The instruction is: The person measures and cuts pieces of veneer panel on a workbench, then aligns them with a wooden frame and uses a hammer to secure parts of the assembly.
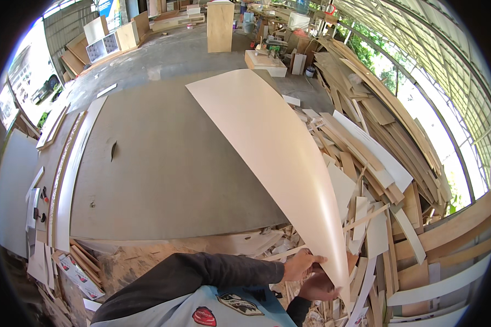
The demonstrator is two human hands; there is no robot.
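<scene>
A long, thin cream-coloured laminate sheet bends upward and away from me over a large grey-brown board. My left hand pinches the sheet's near end from the left side, fingers curled over its edge. My right hand sits just below and behind the same end, mostly hidden by the sheet, gripping it too. The sheet's far end arches over the far edge of the board.
A deep heap of wood and laminate offcuts fills the right side. White strips lie along the board's left edge. Sawdust and scraps cover the near floor. Cabinets, a tall wooden box and concrete floor lie beyond.
</scene>
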